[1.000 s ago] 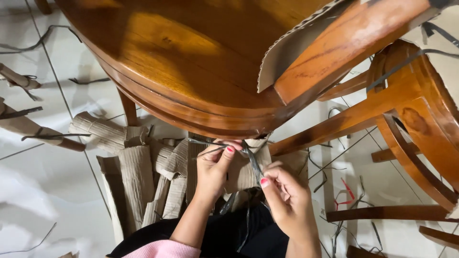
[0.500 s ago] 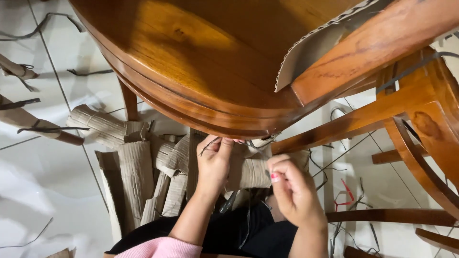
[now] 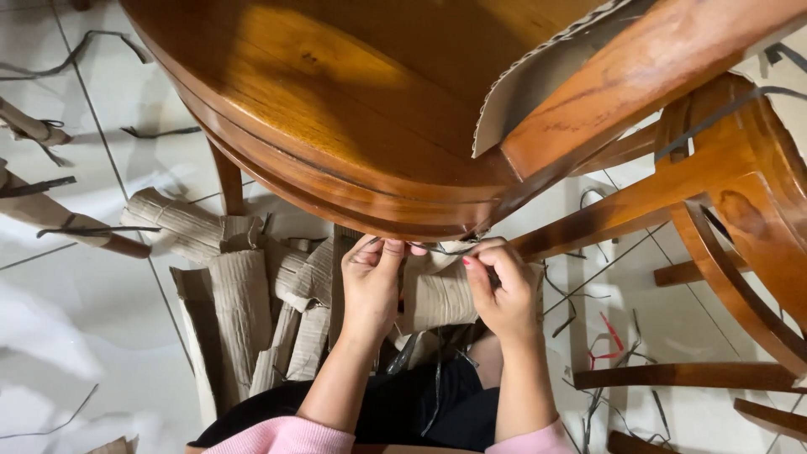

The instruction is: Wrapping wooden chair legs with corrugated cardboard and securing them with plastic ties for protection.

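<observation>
both hands up under the table (image 3: 336, 109) rim, working a thin dark strap (image 3: 441, 250) strung between them. left hand (image 3: 370, 282) has fingers curled with the fingertips pinched together at the strap's left end, right against the rim's underside. right hand (image 3: 503, 290) is closed tighter, thumb and forefinger nipped on the strap's right end, other fingers folded in. strap runs short and roughly level between the two pinches, just under the rim and just over a roll of corrugated card (image 3: 437, 294) that sits in front of the person's lap. can't tell whether the strap goes round the card or only lies across it; the hands hide that. more card rolls (image 3: 239, 303) piled on the floor (image 3: 76, 336) to the left, loose strap offcuts scattered about, chair (image 3: 723, 193) tipped in close on the right, a card sheet (image 3: 538, 92) lying on the table edge. risks, as i read it: both grips are fingertip-only on a narrow slick strap, so a hard pull likely slips one end out. strap edge under tension could bite the fingers. knuckles are nearly touching the rim, so a jerk upward knocks them on wood. offcuts underfoot are a snag hazard.
</observation>
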